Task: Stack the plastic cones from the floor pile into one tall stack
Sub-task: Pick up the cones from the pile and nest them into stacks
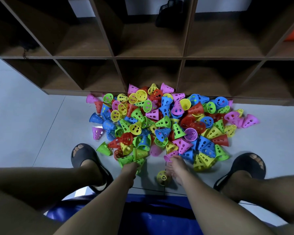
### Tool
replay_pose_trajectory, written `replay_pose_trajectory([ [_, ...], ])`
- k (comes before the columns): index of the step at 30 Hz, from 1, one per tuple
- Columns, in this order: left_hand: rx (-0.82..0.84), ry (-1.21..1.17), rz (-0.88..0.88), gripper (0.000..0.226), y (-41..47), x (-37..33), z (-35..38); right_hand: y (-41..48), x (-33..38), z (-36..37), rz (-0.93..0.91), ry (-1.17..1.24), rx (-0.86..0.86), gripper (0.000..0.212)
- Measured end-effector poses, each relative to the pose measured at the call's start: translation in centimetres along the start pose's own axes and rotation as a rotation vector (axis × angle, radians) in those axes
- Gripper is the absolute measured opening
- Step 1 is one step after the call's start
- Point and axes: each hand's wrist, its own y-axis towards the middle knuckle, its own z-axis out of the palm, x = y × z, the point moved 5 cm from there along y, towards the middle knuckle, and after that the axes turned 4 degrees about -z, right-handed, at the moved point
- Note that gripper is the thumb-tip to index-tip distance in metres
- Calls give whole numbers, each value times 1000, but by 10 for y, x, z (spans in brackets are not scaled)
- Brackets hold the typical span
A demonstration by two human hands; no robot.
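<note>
A big pile of perforated plastic cones (166, 122) in red, yellow, green, blue and pink lies on the grey floor in front of me. My left hand (129, 169) reaches to the pile's near edge and grips a green cone (126, 159) lying on its side. My right hand (176, 168) reaches in beside it, and its fingertips pinch the rim of a pink cone (168, 157). A single yellow cone (162, 178) sits on the floor just left of my right hand, apart from the pile. No stack is visible.
A dark wooden cubby shelf (149, 57) stands right behind the pile, with a dark bag (169, 12) in one upper cell. My feet in black sandals (85, 156) (248, 165) flank the pile. A blue cushion (156, 214) lies under me.
</note>
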Motion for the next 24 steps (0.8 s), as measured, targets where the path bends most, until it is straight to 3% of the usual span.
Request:
replay_pose_trajectory([
  [4,-111,7,12,11,6,0,-8,4,-4,-2,30,70,-35,33],
  [11,-147,53,84,11,-12,-5,2,-9,-4,-21,-17,12,-234,13],
  [16,70,-19,124,17,-32,-11,30,-20,1,-37,-54,-15,-280,7],
  [19,182,-22,136,6,-38,-11,47,-28,8,-46,-65,75,-271,6],
  [24,271,33,115,7,-47,-2,67,-34,13,-61,-31,233,-223,11],
])
